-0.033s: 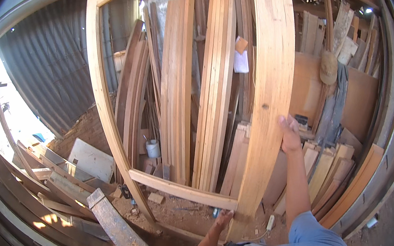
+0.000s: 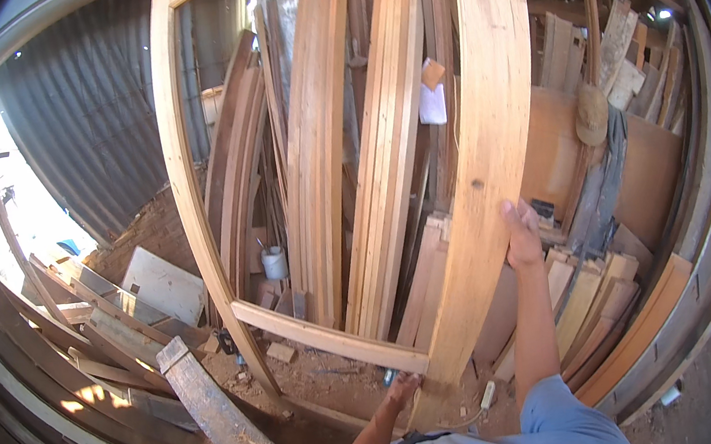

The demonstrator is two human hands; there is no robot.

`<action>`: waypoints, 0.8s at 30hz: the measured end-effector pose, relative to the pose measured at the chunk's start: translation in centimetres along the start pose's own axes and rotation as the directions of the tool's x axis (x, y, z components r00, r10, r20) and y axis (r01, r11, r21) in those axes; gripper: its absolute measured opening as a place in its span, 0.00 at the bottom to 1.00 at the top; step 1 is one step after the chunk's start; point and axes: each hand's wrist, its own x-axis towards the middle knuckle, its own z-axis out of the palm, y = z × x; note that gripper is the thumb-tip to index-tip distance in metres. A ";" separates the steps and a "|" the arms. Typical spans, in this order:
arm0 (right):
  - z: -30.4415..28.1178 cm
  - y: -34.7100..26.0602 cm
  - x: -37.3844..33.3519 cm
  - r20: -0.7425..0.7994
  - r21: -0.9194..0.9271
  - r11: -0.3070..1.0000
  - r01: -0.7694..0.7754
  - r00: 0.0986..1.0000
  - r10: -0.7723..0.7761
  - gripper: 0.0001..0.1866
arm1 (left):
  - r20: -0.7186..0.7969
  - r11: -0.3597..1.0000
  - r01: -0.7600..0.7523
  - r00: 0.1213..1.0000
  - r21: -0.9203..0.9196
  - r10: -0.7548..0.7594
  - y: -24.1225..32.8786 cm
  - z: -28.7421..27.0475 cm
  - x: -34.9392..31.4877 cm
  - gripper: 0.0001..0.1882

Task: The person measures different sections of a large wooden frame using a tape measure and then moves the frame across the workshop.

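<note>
A tall frame of pale timber stands upright before me, with a narrow left post (image 2: 186, 172), a wide right board (image 2: 485, 117) and a low crosspiece (image 2: 325, 337) joining them. On the outer edge of the wide board is my right hand (image 2: 522, 235), thumb on its face and fingers closed around the edge. Lower down, my left hand (image 2: 402, 387) has its fingers closed at the corner where the crosspiece meets the board. Part of those fingers is hidden by the wood.
Long planks (image 2: 388, 165) lean against the back wall, beside a white pot (image 2: 274, 263). A worn board (image 2: 229, 419) slants up at lower left. Stacked offcuts (image 2: 600, 294) and a hanging cap (image 2: 591, 115) are on the right. Wood scraps litter the dirt floor (image 2: 303, 375).
My view has shifted very slightly. Both hands keep the same places on the wooden frame.
</note>
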 end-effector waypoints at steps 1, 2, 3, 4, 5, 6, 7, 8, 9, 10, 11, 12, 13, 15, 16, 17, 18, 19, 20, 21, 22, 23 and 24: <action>-0.6 -0.4 0.0 -0.020 -0.038 0.999 0.014 1.000 -0.015 0.26 | -0.026 0.966 0.099 0.994 -0.237 -0.108 0.0 1.1 0.0 0.08; -0.1 -0.1 0.4 -0.011 -0.028 0.999 0.024 1.000 -0.024 0.26 | -0.088 0.956 0.094 0.989 -0.280 -0.123 -0.7 -0.1 -0.4 0.07; 0.2 0.3 0.7 -0.002 -0.018 0.999 0.035 0.999 -0.035 0.26 | -0.150 0.944 0.085 0.979 -0.320 -0.138 -1.0 -1.8 -0.5 0.07; 0.6 1.0 1.0 0.006 0.001 0.999 0.046 0.999 -0.046 0.25 | -0.217 0.933 0.069 0.964 -0.354 -0.154 -1.4 -3.7 -0.9 0.06; -0.2 1.3 0.9 -0.016 -0.016 0.999 0.047 0.999 -0.047 0.25 | -0.299 0.965 0.033 0.948 -0.261 -0.113 -1.1 -3.1 -1.2 0.08; -0.8 1.5 0.9 -0.036 -0.030 0.998 0.049 0.998 -0.050 0.25 | -0.376 0.987 -0.001 0.925 -0.160 -0.060 -0.4 -2.6 -1.1 0.11; -1.4 1.5 0.9 -0.054 -0.046 0.998 0.052 0.997 -0.054 0.25 | -0.443 0.998 -0.029 0.897 -0.055 0.002 1.1 -1.9 -0.8 0.13; -1.6 1.5 1.0 -0.069 -0.052 0.997 0.056 0.996 -0.059 0.25 | -0.470 0.985 -0.124 0.867 0.122 0.167 2.8 -1.5 -0.6 0.14; -1.5 1.5 1.0 -0.083 -0.051 0.997 0.058 0.995 -0.063 0.24 | -0.469 0.931 -0.206 0.818 0.302 0.333 4.9 -1.3 -0.5 0.14; -1.1 1.8 0.9 -0.097 -0.042 0.998 0.054 0.994 -0.058 0.24 | -0.434 0.874 -0.121 0.831 0.471 0.349 7.4 -1.3 -0.5 0.16; -1.0 1.7 1.0 -0.119 -0.059 0.997 0.054 0.991 -0.061 0.24 | -0.393 0.785 -0.038 0.850 0.619 0.351 10.2 -0.7 -0.6 0.20; -0.7 1.6 1.3 -0.138 -0.077 0.996 0.055 0.988 -0.065 0.24 | -0.254 0.584 -0.203 0.755 0.786 0.604 13.9 0.6 -1.0 0.22; -0.4 1.7 1.4 -0.150 -0.096 0.993 0.062 0.986 -0.076 0.24 | -0.060 0.316 -0.328 0.604 0.890 0.795 17.6 2.1 -0.9 0.25; -4.0 3.6 1.4 -0.256 -0.252 0.967 -0.046 0.966 -0.021 0.24 | 0.151 0.266 -0.447 0.703 0.854 0.695 22.2 4.4 0.5 0.34; -5.4 4.2 1.8 -0.268 -0.304 0.951 -0.049 0.963 -0.036 0.23 | 0.251 0.271 -0.458 0.792 0.846 0.556 21.9 4.9 1.7 0.33; -6.5 4.9 2.2 -0.281 -0.338 0.940 -0.052 0.958 -0.048 0.23 | 0.326 0.266 -0.449 0.856 0.853 0.400 21.4 4.5 2.9 0.33; -6.1 5.4 2.0 -0.258 -0.355 0.935 0.004 0.961 -0.102 0.22 | 0.408 0.162 -0.465 0.865 0.870 0.292 19.6 4.1 4.4 0.29; -4.2 5.0 1.8 -0.239 -0.211 0.976 0.048 0.966 -0.099 0.22 | 0.468 0.063 -0.484 0.867 0.873 0.172 17.2 3.3 6.1 0.26; -2.2 4.3 1.5 -0.217 -0.057 0.995 0.085 0.972 -0.095 0.22 | 0.462 0.162 -0.475 0.879 0.865 0.114 15.3 2.2 7.3 0.21; -2.7 4.4 1.4 -0.227 -0.118 0.991 0.061 0.970 -0.086 0.23 | 0.476 0.270 -0.473 0.877 0.839 0.060 14.3 1.5 8.2 0.17; -4.0 4.0 1.1 -0.253 -0.208 0.977 0.038 0.963 -0.091 0.24 | 0.492 0.281 -0.480 0.870 0.831 0.034 14.8 2.3 8.4 0.15; -4.0 3.1 0.8 -0.205 -0.207 0.977 0.052 0.974 -0.096 0.25 | 0.514 0.294 -0.491 0.858 0.820 0.002 15.6 3.5 8.0 0.13; -3.7 2.3 0.4 -0.159 -0.201 0.977 0.067 0.982 -0.100 0.26 | 0.510 0.293 -0.472 0.857 0.832 -0.069 16.5 4.1 7.7 0.13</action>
